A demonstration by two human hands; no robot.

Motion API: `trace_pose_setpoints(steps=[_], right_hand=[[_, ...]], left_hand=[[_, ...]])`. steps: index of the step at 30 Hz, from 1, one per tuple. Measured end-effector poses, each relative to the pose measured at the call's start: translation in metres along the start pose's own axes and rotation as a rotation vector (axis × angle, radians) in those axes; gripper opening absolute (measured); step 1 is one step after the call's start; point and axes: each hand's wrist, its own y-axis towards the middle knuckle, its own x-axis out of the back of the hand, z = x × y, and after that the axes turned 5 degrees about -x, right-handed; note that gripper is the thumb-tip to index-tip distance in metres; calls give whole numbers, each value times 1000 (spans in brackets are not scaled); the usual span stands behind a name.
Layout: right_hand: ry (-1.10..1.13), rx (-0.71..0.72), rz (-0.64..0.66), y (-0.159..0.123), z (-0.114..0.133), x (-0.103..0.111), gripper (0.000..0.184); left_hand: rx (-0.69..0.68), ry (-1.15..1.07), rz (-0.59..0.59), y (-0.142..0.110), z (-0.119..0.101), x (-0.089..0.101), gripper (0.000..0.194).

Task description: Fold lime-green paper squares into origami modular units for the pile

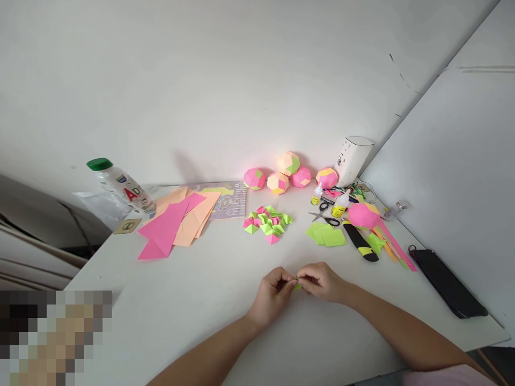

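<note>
- White plastic bottle with green cap and red lettering [127, 188]: standing at the left rear of the white table [209, 305].
- Small square tan card [127, 226]: flat near the table's left edge, in front of the bottle.
- Bright pink paper sheets [168, 228]: fanned out, overlapping peach paper sheets [193, 225].
- Pastel printed booklet [237, 208]: flat against the wall, partly under the peach sheets.
- Four faceted paper balls in pink, peach and green [277, 183]: grouped by the wall, one resting on top of others.
- Loose heap of folded green and pink paper units [267, 225]: table centre, beyond the hands.
- Left hand [270, 297]: thumb and fingers pinched on the small lime-green paper piece [298, 287].
- The piece: between both sets of fingertips, near side of table; mostly hidden, fold shape unclear.
- Right hand [326, 281]: fingertips likewise pinching it.
- Lime-green square paper slips [332, 237]: overlapping, just beyond the right hand.
- Black-handled metal scissors [322, 215]: blades spread, near two yellow-labelled glue bottles [340, 206].
- White tall container [354, 161]: against the wall.
- Black-and-yellow cutter-like tool [361, 244]: lying right of the slips.
- Black flat rectangular case with a ring [448, 281]: right edge.
</note>
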Motion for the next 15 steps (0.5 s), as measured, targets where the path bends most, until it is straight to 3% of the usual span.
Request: trace_pose_setpoints(steps=[9,15], right_hand=[[-57,58,-31,0,-3,0,21],[-74,123,-228,2,1,3,25]], left_hand=[[55,34,-5,-2,3,-1,37],[62,-13,-109,0,0,-1,44]])
